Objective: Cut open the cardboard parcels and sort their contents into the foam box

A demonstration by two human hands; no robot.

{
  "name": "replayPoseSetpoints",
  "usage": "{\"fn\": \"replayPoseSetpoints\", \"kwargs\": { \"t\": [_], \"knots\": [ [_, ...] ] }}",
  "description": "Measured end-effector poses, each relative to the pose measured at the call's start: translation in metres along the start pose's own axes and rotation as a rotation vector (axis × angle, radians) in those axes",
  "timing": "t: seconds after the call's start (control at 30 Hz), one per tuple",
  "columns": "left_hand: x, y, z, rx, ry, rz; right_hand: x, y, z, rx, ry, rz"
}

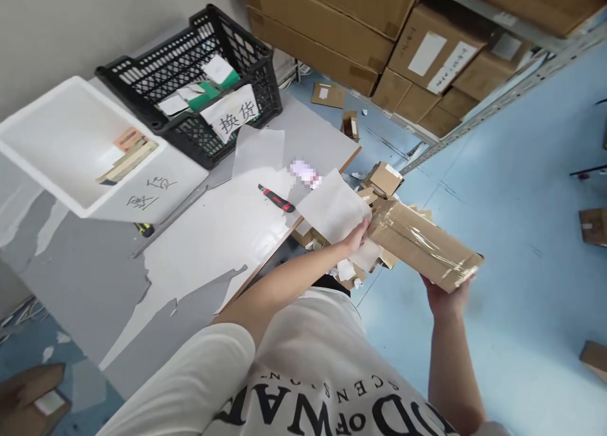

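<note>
A long brown cardboard box (422,241), bound with shiny clear tape, slants in the air to the right of the table. My right hand (448,297) grips its far lower end from beneath. At the other end, my left hand (356,237) is closed at the edge of a white sheet of paper (332,207), with its fingers against the box end. Part of those fingers is hidden. On the table, left of the sheet, lies a red and black utility knife (276,198).
A black plastic crate (190,123) and a white foam box (95,196) stand on the grey table (190,309). Cardboard scraps (384,178) pile up beside the table edge. Shelving with large cartons (422,47) is at the back right. Other cartons (592,226) sit on the blue floor.
</note>
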State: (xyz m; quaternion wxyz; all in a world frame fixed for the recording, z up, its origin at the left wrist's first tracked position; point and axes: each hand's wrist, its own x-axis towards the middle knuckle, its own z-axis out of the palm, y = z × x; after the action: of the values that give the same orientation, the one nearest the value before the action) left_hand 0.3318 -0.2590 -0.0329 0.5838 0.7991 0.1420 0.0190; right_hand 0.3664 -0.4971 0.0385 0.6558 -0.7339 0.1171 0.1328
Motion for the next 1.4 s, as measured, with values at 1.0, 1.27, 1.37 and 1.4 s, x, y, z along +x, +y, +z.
{"fn": "replayPoseSetpoints", "kwargs": {
  "t": [1.0, 1.27, 1.37, 1.4],
  "knots": [
    [-0.078, -0.06, -0.123, -0.745, 0.464, -0.122, 0.049, 0.05, 0.199, 0.008, -0.54, -0.108],
    [-0.254, -0.078, -0.197, -0.56, 1.252, 0.062, -0.046, 0.033, 0.349, -0.078, -1.041, -0.306],
    [-0.313, -0.08, -0.203, -0.432, 1.478, 0.124, -0.098, 0.032, 0.388, -0.084, -1.187, -0.368],
    [-0.331, -0.081, -0.203, -0.387, 1.545, 0.136, -0.116, 0.033, 0.399, -0.091, -1.234, -0.388]
  ]
}}
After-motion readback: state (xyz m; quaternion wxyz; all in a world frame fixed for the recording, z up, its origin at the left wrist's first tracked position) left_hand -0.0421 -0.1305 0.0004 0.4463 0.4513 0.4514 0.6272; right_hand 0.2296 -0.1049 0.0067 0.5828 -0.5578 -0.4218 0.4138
